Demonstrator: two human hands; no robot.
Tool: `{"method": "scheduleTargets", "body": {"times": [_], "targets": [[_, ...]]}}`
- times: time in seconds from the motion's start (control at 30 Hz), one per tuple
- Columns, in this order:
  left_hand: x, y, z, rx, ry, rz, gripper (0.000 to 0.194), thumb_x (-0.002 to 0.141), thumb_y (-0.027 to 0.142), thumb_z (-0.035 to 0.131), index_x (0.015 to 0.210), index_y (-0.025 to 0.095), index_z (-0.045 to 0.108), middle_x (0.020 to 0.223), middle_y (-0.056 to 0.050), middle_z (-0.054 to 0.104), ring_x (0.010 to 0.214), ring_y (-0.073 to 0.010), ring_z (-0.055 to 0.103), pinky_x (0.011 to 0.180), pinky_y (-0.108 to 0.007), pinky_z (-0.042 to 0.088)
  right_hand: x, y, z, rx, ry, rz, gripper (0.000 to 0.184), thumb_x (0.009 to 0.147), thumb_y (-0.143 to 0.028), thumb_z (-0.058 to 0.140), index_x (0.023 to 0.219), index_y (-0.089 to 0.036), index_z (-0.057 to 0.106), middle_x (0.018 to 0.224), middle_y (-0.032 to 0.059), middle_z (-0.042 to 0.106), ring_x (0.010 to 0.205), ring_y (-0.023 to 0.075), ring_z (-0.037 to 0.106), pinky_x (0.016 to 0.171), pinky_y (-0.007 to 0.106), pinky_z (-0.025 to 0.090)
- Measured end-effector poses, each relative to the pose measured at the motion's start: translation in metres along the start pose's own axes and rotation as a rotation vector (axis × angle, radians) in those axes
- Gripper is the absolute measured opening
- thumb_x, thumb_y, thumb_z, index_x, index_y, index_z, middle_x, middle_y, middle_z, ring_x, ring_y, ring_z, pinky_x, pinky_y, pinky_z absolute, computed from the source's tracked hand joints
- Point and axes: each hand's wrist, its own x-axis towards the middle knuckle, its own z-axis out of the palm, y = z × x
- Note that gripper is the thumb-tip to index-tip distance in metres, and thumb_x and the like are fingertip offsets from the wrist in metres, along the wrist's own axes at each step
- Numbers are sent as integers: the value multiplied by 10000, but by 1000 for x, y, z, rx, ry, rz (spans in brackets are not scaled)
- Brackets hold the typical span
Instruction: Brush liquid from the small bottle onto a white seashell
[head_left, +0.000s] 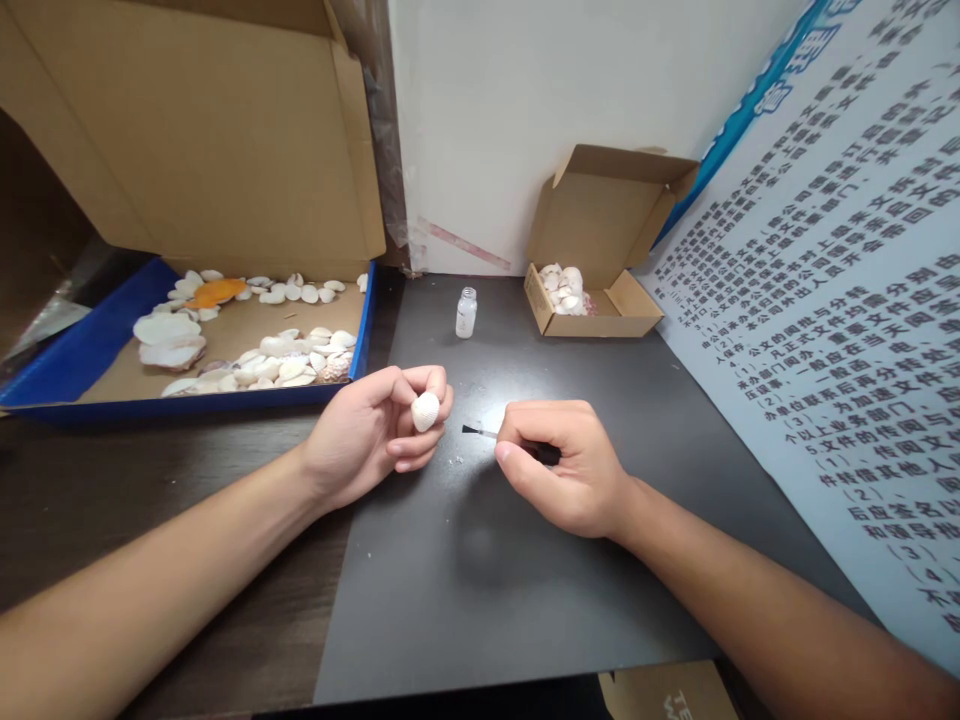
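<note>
Between the thumb and fingers of my left hand (382, 430) is a small white seashell (425, 411), its rounded outside turned toward me. My right hand (566, 465) grips a small brush (480, 432) with a dark handle; most of the handle is hidden in the fist. The black bristles point left toward the shell and stay a short gap away from it. Beyond both hands, a small open glass bottle (466, 313) with whitish contents stands upright on the dark grey mat (525, 590).
At left, an open blue-edged cardboard box (367, 330) holds many white shells and an orange one (215, 292). A smaller open carton (600, 325) with shells stands at the back right. A white panel (540, 100) rises behind, and a printed sheet (862, 300) leans along the right.
</note>
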Motion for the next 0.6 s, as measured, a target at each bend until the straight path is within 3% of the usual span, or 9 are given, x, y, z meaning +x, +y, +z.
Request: {"method": "scheduleTargets", "body": {"times": [0.23,0.6], "targets": [[1,-4,1,131,22,-43,32,730,161,475,699,159,478,582,35,378,389,-44,332,402,-178,297,0,0,0,-2,-1,-19,238,789,-72,516,583,-163,439,539,-37,435,491,68,352,477,202,281],[2,-6,2,197,19,-59,56,764,208,493,740,166,465,575,28,434,387,-59,386,402,-177,322,1,2,1,-28,-60,0,227,798,-96,515,598,-170,439,560,-33,460,504,80,375,498,211,304]]}}
